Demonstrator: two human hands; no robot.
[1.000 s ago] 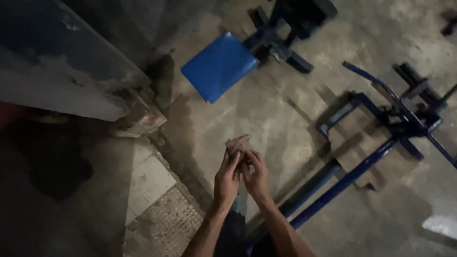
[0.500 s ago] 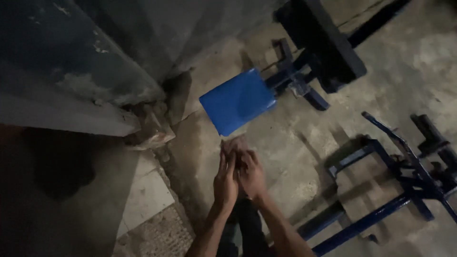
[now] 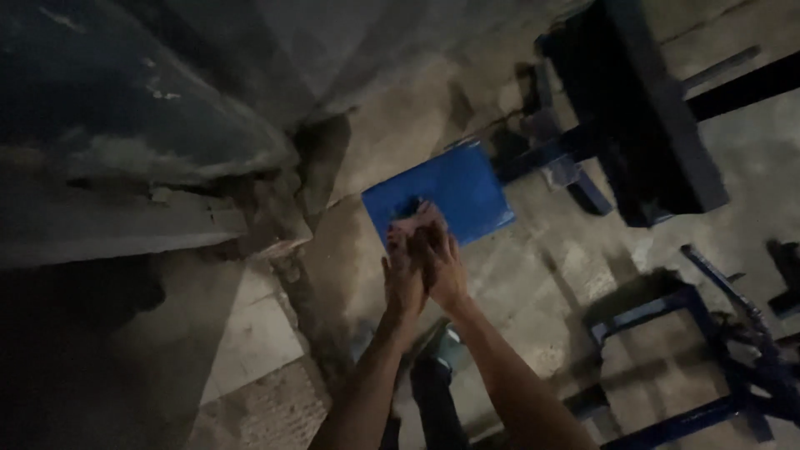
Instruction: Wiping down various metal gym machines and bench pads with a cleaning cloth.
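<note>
Dim room, concrete floor, blue pad. Left hand and right hand pressed together; whether they hold anything is unclear.

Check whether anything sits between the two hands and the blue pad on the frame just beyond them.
Nothing visible does. The left hand and right hand are pressed together, their fingertips overlapping the near edge of the blue pad in this view. Whether they hold anything, or touch the pad, cannot be told.

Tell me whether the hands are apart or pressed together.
Pressed together: left hand and right hand meet palm to palm above the blue pad.
</note>
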